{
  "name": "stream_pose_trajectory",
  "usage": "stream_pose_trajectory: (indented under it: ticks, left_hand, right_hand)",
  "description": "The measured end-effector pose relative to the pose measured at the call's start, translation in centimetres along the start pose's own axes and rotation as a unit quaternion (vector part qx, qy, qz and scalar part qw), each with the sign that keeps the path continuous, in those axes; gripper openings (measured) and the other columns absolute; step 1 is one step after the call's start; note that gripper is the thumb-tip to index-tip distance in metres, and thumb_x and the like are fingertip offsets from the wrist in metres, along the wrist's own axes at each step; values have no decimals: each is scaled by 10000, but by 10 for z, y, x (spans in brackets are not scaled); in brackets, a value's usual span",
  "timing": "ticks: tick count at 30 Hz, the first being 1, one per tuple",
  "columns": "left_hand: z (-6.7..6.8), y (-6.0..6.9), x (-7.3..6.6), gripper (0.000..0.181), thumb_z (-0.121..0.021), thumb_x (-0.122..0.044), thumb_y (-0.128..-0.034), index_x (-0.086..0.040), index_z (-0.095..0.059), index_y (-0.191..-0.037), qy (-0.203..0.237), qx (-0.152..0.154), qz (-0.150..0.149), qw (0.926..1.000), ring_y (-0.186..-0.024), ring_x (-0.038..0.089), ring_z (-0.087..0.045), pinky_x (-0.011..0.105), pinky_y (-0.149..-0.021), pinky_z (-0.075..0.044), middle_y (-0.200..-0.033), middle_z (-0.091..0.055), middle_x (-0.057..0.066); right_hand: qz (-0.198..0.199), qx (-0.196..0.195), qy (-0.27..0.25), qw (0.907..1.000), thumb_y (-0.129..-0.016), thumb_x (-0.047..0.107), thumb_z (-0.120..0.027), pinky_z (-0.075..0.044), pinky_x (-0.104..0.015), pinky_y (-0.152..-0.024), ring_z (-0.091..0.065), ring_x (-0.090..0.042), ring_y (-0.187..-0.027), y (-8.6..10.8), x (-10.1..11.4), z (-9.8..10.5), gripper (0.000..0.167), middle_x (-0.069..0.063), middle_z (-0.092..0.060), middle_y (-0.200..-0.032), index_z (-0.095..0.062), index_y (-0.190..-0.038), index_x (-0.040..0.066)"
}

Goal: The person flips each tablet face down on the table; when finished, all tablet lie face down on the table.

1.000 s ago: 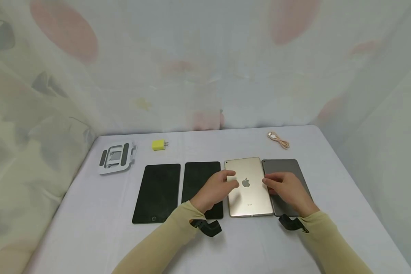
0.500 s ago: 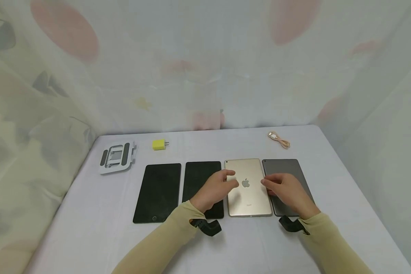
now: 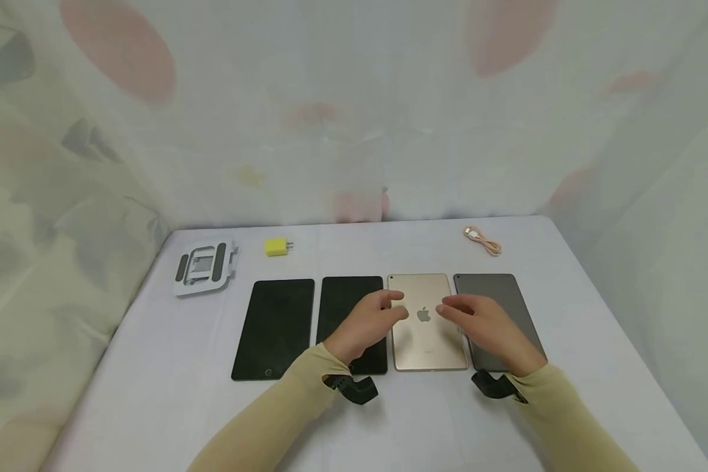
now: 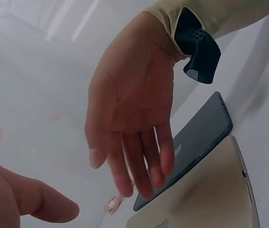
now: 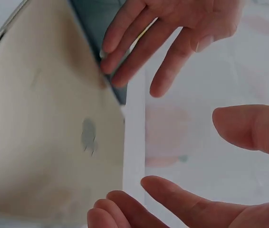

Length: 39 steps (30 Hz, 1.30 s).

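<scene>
A gold tablet (image 3: 429, 341) lies back up, its apple logo showing. My left hand (image 3: 366, 324) hovers at its left edge with relaxed fingers, partly covering a black tablet (image 3: 349, 295). Above the gold tablet's right side is my right hand (image 3: 490, 328), whose thumb and fingers stand apart in the right wrist view. It partly hides a grey tablet (image 3: 495, 288) lying beside the gold one. Another black tablet (image 3: 276, 328) lies screen up farther left. Neither hand holds anything.
At the back left of the white table (image 3: 425, 426) lies a silver folding stand (image 3: 205, 269). Near it sits a yellow plug charger (image 3: 276, 247). A coiled orange cable (image 3: 484, 241) lies at the back right. Curtains enclose the back and sides.
The gold tablet has straightened slightly to line up with the others. My right hand has come off its right edge and moved left over it, fingers loosening. My left hand has barely moved.
</scene>
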<state>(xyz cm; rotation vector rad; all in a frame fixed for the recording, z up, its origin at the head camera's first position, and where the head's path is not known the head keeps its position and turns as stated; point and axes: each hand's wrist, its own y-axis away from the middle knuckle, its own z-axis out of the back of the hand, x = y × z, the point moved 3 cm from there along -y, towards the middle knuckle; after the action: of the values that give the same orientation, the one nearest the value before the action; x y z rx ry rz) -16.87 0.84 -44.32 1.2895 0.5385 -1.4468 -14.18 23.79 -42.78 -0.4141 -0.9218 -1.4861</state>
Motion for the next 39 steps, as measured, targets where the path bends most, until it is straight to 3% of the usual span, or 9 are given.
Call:
stream_pose_trajectory:
  ticks: [4, 8, 12, 16, 19, 22, 26, 39]
  left_hand:
    - [15, 10, 4, 533, -622, -294, -1045, -124, -584, -1548, -42, -217, -165, 9996, -1434, 327, -575, 566, -1159, -518, -1615, -549, 116]
    - [40, 26, 13, 527, -616, -297, -1051, -157, -574, -1558, -215, -619, -220, 9976, -1444, 328, -570, 579, -1151, -519, -1611, -564, 70]
    - [64, 42, 24, 532, -618, -304, -1045, -178, -572, -1560, -392, -1004, -31, 9942, -1474, 352, -541, 615, -1168, -495, -1622, -551, 75]
    - [78, 52, 35, 555, -619, -308, -1038, -173, -555, -1573, -450, -1146, 190, 9922, -1509, 371, -509, 644, -1182, -469, -1649, -520, 99]
    - [81, 57, 41, 561, -627, -311, -1038, -170, -551, -1576, -455, -1118, 291, 9923, -1527, 378, -492, 658, -1194, -450, -1654, -515, 122]
    - [81, 59, 46, 558, -629, -312, -1039, -163, -555, -1572, -407, -1049, 353, 9930, -1530, 369, -485, 656, -1209, -433, -1647, -520, 137]
    - [82, 63, 49, 554, -628, -311, -1038, -158, -563, -1566, -295, -1046, 394, 9933, -1534, 364, -478, 646, -1222, -422, -1649, -520, 125]
    - [84, 68, 60, 542, -623, -292, -1033, -156, -577, -1556, 69, -1152, 432, 9924, -1540, 365, -463, 626, -1227, -423, -1657, -510, 96]
  right_hand:
    - [187, 12, -125, 9997, -1054, 517, -644, -578, -492, -1055, -638, -347, -1343, -9, 14, -13, 637, -149, -680, -1467, -620, -1497, 60]
    - [328, 55, -341, 9989, -1055, 479, -658, -586, -491, -1054, -652, -347, -1342, -18, 30, -30, 632, -150, -666, -1486, -594, -1523, 60]
    - [379, 213, -360, 9984, -1044, 497, -660, -551, -552, -1111, -619, -370, -1390, -23, 47, -50, 683, -162, -614, -1551, -549, -1565, 71]
    - [326, 366, -310, 9983, -1031, 518, -668, -506, -609, -1155, -588, -385, -1427, -26, 60, -67, 735, -175, -590, -1575, -509, -1595, 74]
    - [238, 340, -236, 9989, -1024, 519, -677, -520, -603, -1136, -600, -374, -1406, -27, 65, -77, 748, -179, -608, -1549, -502, -1599, 74]
    - [247, 307, -129, 9991, -1018, 505, -690, -583, -486, -949, -671, -304, -1162, -29, 69, -85, 751, -161, -693, -1312, -509, -1588, 52]
    - [293, 317, -42, 9991, -1011, 486, -704, -461, -337, -710, -563, -210, -847, -31, 74, -93, 752, -98, -614, -980, -513, -1577, 30]
    - [522, 380, -124, 9978, -1019, 488, -696, -407, -322, -681, -497, -174, -752, -28, 75, -97, 745, -54, -573, -905, -507, -1591, 50]
